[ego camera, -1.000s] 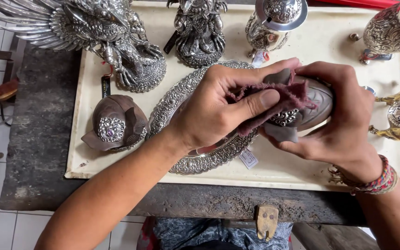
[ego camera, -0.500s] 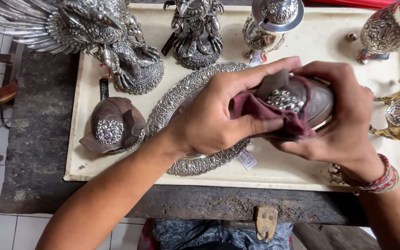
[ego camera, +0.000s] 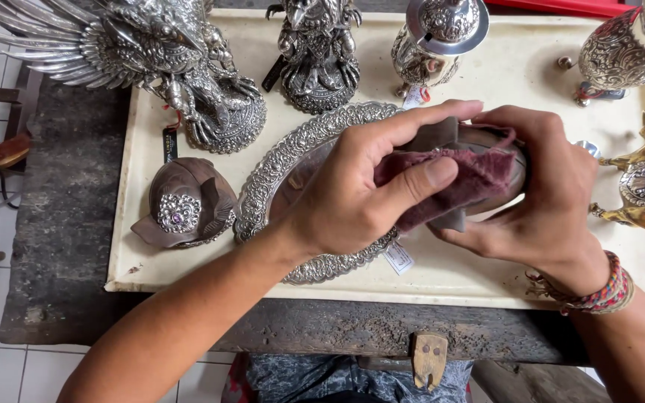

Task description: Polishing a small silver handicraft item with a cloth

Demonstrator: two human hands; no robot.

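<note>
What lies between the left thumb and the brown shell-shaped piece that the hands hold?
In the head view, a dark red cloth lies between them: the left hand presses it onto the shell-shaped piece, which the right hand holds.

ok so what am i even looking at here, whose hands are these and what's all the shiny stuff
This is one view from a camera worn on a person's head, looking down at their own two hands. The left hand presses a dark red cloth against a small shell-shaped piece that the right hand cradles. Below lies a cream board on a dark worn table. On the board sit an ornate silver oval tray, a winged silver figure, a smaller statue and a brown shell ornament.
</note>
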